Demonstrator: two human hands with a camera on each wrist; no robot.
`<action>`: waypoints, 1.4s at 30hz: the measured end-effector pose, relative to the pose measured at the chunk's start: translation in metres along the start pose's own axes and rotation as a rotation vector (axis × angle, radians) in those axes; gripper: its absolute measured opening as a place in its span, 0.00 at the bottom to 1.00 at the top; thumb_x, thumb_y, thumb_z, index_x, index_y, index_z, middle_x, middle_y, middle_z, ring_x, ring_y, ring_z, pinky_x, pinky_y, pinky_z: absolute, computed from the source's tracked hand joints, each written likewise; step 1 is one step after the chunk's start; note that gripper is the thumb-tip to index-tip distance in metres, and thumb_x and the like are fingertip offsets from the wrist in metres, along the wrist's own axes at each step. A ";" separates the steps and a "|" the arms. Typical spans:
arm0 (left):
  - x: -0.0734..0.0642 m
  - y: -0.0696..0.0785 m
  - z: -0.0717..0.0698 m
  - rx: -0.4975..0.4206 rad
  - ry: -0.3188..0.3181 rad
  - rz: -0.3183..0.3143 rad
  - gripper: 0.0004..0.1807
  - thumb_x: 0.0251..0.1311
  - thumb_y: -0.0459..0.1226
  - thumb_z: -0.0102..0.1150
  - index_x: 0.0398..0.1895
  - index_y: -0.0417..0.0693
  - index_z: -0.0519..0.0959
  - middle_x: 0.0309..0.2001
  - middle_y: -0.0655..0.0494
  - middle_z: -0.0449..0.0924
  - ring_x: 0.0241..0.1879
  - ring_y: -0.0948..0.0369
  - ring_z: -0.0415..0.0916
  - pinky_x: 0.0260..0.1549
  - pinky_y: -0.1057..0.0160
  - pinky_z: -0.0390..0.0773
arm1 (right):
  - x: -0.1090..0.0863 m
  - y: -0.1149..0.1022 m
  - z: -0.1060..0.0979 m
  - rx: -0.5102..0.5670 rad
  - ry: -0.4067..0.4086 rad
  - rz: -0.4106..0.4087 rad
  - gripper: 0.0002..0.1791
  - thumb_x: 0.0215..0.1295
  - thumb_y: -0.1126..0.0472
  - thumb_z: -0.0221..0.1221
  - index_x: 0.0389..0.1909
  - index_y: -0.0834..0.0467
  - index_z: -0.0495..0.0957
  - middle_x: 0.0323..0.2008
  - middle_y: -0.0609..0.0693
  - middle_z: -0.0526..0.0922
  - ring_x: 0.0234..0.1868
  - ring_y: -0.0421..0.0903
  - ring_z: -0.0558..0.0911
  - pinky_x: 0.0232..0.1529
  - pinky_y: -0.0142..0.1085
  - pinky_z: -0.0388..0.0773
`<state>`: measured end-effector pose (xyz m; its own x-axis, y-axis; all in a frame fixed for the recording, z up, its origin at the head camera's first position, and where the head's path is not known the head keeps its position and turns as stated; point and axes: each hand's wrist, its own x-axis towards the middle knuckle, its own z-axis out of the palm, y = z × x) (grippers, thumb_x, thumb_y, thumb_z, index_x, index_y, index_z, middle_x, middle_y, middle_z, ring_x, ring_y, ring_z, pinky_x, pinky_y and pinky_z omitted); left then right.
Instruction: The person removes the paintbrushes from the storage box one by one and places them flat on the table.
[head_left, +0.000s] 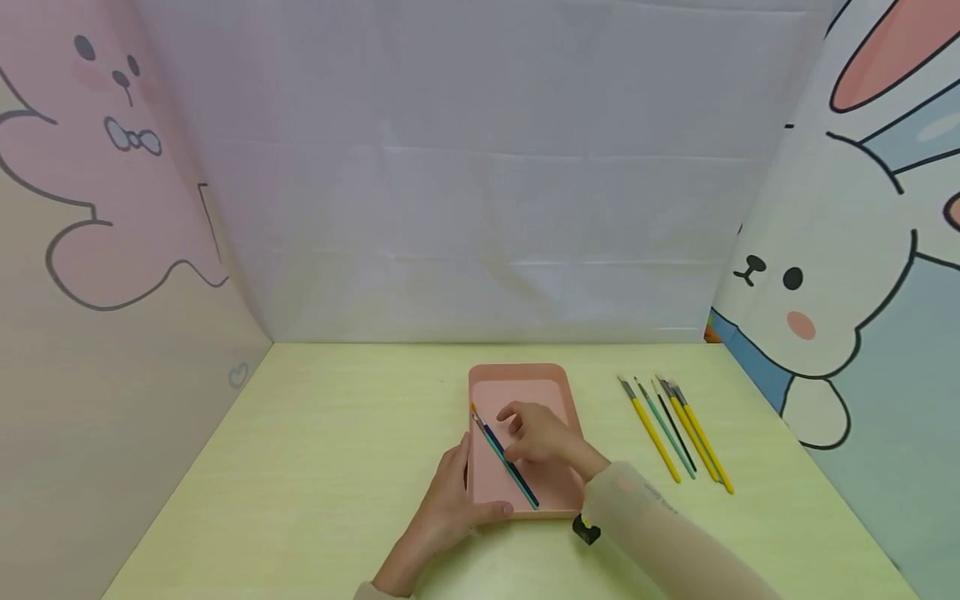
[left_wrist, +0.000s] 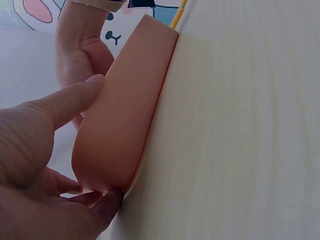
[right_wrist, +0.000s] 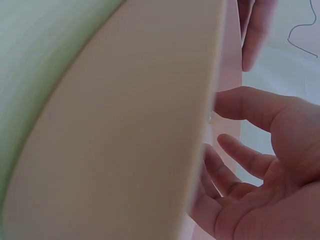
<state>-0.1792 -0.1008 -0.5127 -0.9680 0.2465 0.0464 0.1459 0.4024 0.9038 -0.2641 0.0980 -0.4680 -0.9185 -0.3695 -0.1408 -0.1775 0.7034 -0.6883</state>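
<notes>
A pink tray lies on the table, and my left hand grips its near left corner. In the left wrist view, the thumb is on the rim while the fingers curl at the tray's lower corner. Inside the tray lie a dark blue paintbrush and a teal paintbrush, slanting side by side. My right hand is over the tray, its thumb right by the brushes. The right wrist view shows its fingers loosely bent and parted, with nothing seen between them; the tray wall hides some fingertips.
On the table right of the tray lie several paintbrushes, among them a yellow one, a teal one and a black one. A small black object shows beneath the right sleeve. Printed cloth walls surround the table.
</notes>
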 end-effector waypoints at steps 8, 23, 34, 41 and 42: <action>0.000 -0.001 0.000 -0.006 -0.006 -0.011 0.72 0.47 0.47 0.87 0.88 0.44 0.45 0.77 0.35 0.60 0.68 0.44 0.68 0.65 0.39 0.68 | 0.001 -0.001 0.004 -0.033 -0.003 0.003 0.30 0.55 0.69 0.77 0.60 0.60 0.79 0.46 0.55 0.82 0.40 0.49 0.79 0.46 0.44 0.82; -0.001 -0.002 0.001 -0.002 0.011 0.010 0.72 0.45 0.47 0.87 0.88 0.46 0.46 0.76 0.35 0.61 0.68 0.45 0.68 0.66 0.40 0.67 | 0.003 0.000 0.007 -0.155 0.030 -0.005 0.28 0.50 0.75 0.75 0.54 0.61 0.82 0.43 0.55 0.83 0.45 0.50 0.80 0.51 0.49 0.81; -0.001 -0.001 0.001 -0.014 0.018 0.011 0.72 0.44 0.46 0.87 0.88 0.47 0.47 0.76 0.37 0.61 0.70 0.45 0.66 0.67 0.40 0.66 | 0.002 0.008 0.000 -0.114 0.050 0.007 0.24 0.53 0.77 0.69 0.53 0.61 0.84 0.36 0.50 0.81 0.37 0.45 0.77 0.41 0.39 0.78; -0.001 -0.001 0.001 -0.021 0.013 0.014 0.72 0.44 0.46 0.88 0.88 0.49 0.48 0.75 0.37 0.62 0.70 0.45 0.65 0.67 0.40 0.66 | 0.002 0.011 -0.003 -0.044 0.027 0.029 0.26 0.53 0.77 0.69 0.55 0.61 0.85 0.36 0.49 0.83 0.37 0.45 0.78 0.39 0.37 0.77; -0.001 -0.001 0.001 -0.021 0.012 0.013 0.72 0.44 0.46 0.88 0.88 0.49 0.48 0.76 0.37 0.61 0.70 0.45 0.65 0.67 0.40 0.66 | 0.002 0.012 -0.005 -0.034 0.022 0.029 0.27 0.53 0.77 0.69 0.56 0.61 0.84 0.37 0.49 0.83 0.37 0.44 0.78 0.38 0.37 0.78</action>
<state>-0.1784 -0.1006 -0.5144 -0.9685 0.2407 0.0632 0.1540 0.3802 0.9120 -0.2692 0.1085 -0.4731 -0.9309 -0.3355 -0.1445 -0.1621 0.7339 -0.6596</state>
